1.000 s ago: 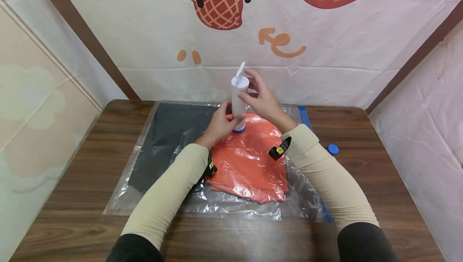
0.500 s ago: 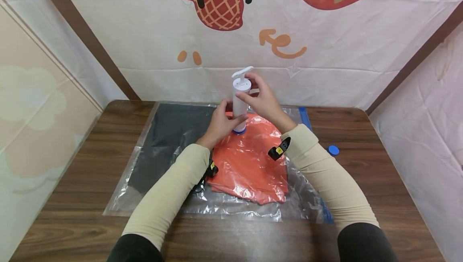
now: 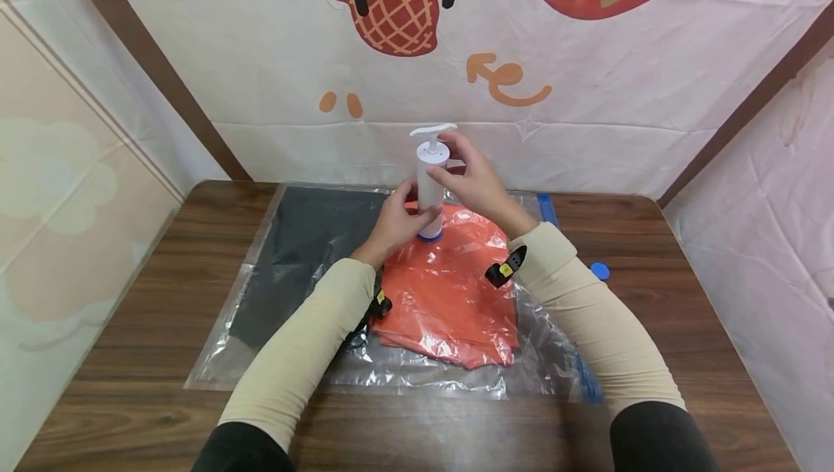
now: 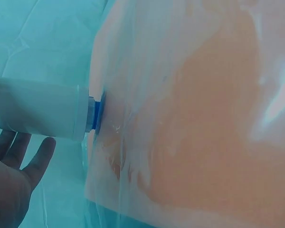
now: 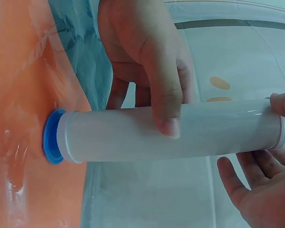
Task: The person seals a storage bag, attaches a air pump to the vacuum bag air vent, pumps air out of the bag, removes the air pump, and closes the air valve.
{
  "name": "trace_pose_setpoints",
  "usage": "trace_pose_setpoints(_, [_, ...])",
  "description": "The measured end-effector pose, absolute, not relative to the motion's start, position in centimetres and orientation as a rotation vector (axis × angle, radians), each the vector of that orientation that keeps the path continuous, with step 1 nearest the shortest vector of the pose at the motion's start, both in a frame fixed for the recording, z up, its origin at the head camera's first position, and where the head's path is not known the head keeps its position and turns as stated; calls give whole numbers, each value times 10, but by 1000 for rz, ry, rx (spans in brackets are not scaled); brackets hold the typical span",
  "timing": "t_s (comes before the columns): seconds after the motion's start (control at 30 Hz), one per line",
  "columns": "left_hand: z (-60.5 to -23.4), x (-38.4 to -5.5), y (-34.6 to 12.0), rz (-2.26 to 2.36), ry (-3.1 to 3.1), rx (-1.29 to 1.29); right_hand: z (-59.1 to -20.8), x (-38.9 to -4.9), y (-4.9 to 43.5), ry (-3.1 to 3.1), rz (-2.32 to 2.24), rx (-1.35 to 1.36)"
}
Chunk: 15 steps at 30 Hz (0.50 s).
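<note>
A white hand vacuum pump (image 3: 427, 186) stands nearly upright in the head view, its T-shaped handle (image 3: 433, 129) at the top. Its lower end meets the round blue valve (image 5: 51, 137) of a clear plastic storage bag (image 3: 449, 381). Folded orange fabric (image 3: 449, 284) lies inside the bag under the valve. My left hand (image 3: 399, 217) grips the lower part of the barrel, thumb across the front in the right wrist view. Higher up, my right hand (image 3: 474, 179) holds the barrel just below its top, with the index finger close to the handle.
Dark fabric (image 3: 287, 262) fills the left side of the bag. A blue zip edge (image 3: 549, 210) runs along the bag's right side. On the wooden table (image 3: 651, 298) a blue cap (image 3: 600, 271) lies to the right. A printed cloth wall (image 3: 274, 95) rises behind.
The pump's handle has turned from nearly end-on to crosswise in the head view. Both hands stay at about the same places on the barrel.
</note>
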<state>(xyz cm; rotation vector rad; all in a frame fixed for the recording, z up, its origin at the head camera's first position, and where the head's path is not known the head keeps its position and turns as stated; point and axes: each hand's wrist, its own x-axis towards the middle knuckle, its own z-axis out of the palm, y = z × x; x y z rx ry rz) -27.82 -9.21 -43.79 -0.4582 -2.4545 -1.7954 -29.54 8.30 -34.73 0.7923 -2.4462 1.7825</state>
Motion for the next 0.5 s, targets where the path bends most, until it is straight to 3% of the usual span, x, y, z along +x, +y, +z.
trace_pose_setpoints(0.5, [-437, -278, -89, -1780, -2437, -380, -351, -296, 83, -2451, 1698, 792])
